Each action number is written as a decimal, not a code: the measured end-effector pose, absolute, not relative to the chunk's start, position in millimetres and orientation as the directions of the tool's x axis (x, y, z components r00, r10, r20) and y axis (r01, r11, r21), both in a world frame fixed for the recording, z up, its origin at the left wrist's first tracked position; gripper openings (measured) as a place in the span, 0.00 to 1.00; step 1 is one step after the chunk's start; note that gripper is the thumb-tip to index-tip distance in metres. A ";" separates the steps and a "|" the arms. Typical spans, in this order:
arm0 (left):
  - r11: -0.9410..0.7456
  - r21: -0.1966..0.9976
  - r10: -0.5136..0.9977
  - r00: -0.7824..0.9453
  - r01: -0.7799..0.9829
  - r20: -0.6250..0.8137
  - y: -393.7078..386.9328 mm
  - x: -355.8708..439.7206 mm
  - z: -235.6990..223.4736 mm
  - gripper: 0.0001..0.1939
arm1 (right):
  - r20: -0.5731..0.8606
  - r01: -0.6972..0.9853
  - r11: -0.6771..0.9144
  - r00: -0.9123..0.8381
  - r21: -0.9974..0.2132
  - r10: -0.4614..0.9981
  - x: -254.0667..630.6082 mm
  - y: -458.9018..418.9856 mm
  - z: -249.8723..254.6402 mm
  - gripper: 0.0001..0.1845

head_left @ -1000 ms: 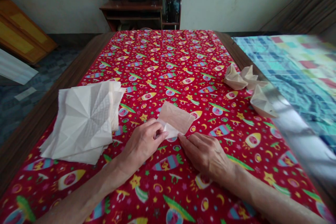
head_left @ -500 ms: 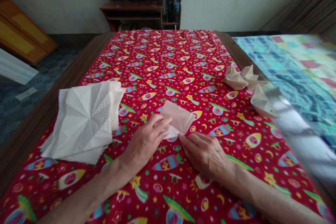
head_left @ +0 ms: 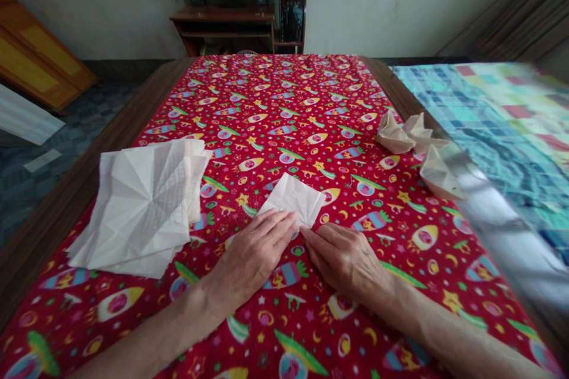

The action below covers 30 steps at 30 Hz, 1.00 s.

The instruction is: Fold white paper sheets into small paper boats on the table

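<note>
A small white folded paper [head_left: 293, 194] lies in front of me on the red patterned cloth, its creased face up. My left hand [head_left: 269, 243] rests palm down over the paper's near left part, fingers stretched out and hiding that edge. At the near right corner, my right hand [head_left: 344, 254] pinches the paper with thumb and fingers pressed together; the exact grip is partly hidden. To the left sits a stack of creased paper sheets [head_left: 142, 207]. Three pale folded paper shapes [head_left: 395, 133] with pointed tips stand at the right side of the cloth.
The red cloth [head_left: 284, 118] with rocket prints covers a table with dark wooden edges [head_left: 155, 86]. A checked blue bedspread [head_left: 480, 112] lies to the right. Beyond the far end stands a brown desk [head_left: 222, 13] with a screen and speakers. An orange cabinet [head_left: 40, 53] is at the left.
My left hand let go of the raised paper layer and now lies flat. The tan flap has turned over, leaving a white creased face up. My right hand has stayed at the near corner.
</note>
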<state>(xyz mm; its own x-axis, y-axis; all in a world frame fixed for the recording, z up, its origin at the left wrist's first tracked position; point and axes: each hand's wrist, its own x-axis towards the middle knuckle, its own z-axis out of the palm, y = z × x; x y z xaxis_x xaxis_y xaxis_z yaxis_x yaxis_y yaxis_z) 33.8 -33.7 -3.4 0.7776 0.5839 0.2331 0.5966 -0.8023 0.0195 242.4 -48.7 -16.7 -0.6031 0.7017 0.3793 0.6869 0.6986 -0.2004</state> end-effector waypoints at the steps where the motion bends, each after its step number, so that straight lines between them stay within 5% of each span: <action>1: -0.798 0.011 0.591 0.778 0.603 0.215 -34.9 33.7 -3.0 0.20 | 0.381 0.691 0.696 -0.601 -0.194 0.703 242.5 -49.1 -16.4 0.12; 9: -0.765 -0.043 0.635 0.765 0.642 0.108 -43.2 31.8 -0.7 0.24 | 0.398 0.709 0.686 -0.589 -0.164 0.704 243.9 -50.3 -15.9 0.13; 18: -0.732 0.020 0.676 0.722 0.681 0.152 -49.8 20.6 3.0 0.24 | 0.397 0.730 0.665 -0.569 -0.160 0.720 248.2 -54.8 -17.6 0.14; 25: -0.757 0.101 0.652 0.739 0.645 0.170 -40.5 21.8 9.7 0.16 | 0.420 0.712 0.559 -0.392 -0.426 0.819 255.4 -36.9 -9.8 0.12; 30: -0.766 0.072 0.639 0.743 0.639 0.199 -40.2 22.0 11.6 0.16 | 0.452 0.842 0.472 -0.326 -0.262 0.831 260.7 -0.8 -8.4 0.20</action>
<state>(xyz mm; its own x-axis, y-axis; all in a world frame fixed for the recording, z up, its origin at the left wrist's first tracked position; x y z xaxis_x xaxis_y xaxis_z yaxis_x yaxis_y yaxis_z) 22.0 -40.2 11.6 0.7433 0.6388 0.1985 0.6391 -0.7658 0.0715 260.7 -0.8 -8.4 -0.3256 0.8307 0.4516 0.8416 0.4723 -0.2620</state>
